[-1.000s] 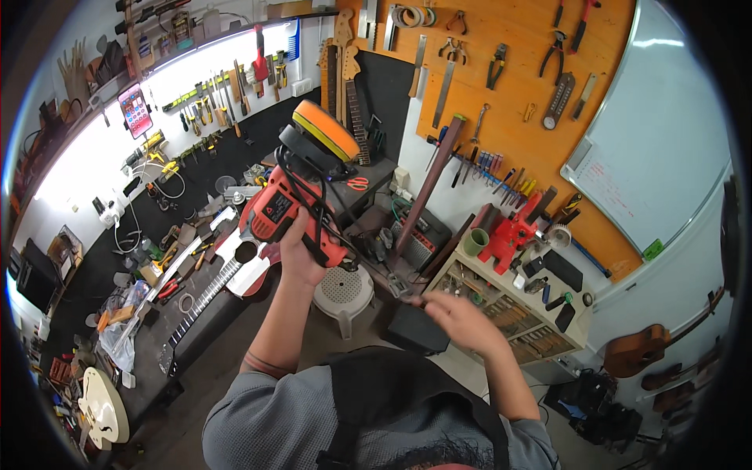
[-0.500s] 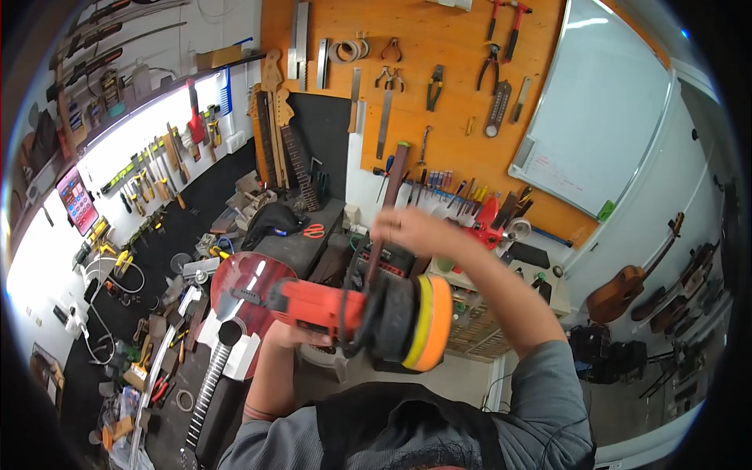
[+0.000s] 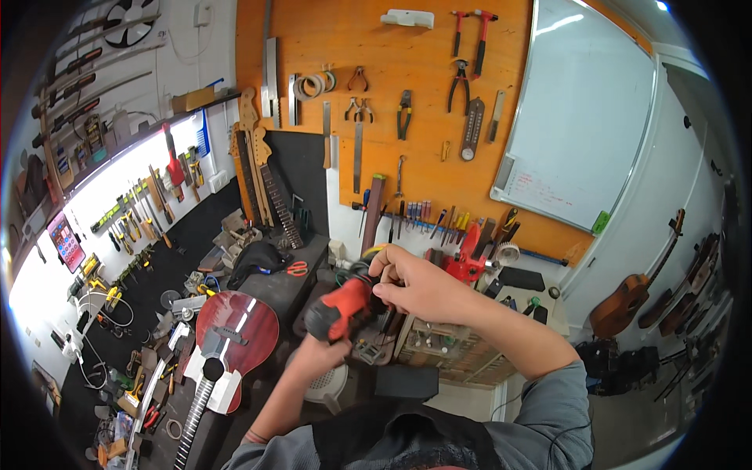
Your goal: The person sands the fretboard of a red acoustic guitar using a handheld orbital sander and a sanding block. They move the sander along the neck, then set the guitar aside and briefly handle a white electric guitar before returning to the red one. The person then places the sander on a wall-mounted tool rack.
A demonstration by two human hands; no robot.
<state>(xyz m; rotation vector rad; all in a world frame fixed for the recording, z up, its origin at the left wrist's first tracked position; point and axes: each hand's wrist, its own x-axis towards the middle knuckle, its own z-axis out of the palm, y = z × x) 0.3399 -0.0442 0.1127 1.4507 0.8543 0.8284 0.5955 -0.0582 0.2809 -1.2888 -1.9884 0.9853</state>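
Note:
My left hand (image 3: 321, 356) is wrapped around the red and black body of a power polisher (image 3: 348, 304), which is smeared by motion. The polisher's head points away from me, and a bit of its yellow rim shows behind my right hand (image 3: 403, 278). That hand is closed, thumb against curled fingers, beside the polisher. Something dark and thin, possibly the cord, shows by its fingertips, but I cannot make it out. Left of my left arm, a glossy red acoustic guitar (image 3: 254, 321) lies face up on the dark bench, with white sheets partly covering its top.
Red scissors (image 3: 297, 269) and a black cloth (image 3: 262, 258) lie on the bench past the guitar. A white stool (image 3: 329, 385) stands below my left hand. Wooden drawers (image 3: 439, 352) are beyond my right arm. Tools hang on the orange board (image 3: 423, 63); guitars hang at right.
The polisher has swung away from me and turned, its orange pad going from the right side to the far side. My left hand moved right and my right hand came down beside the tool.

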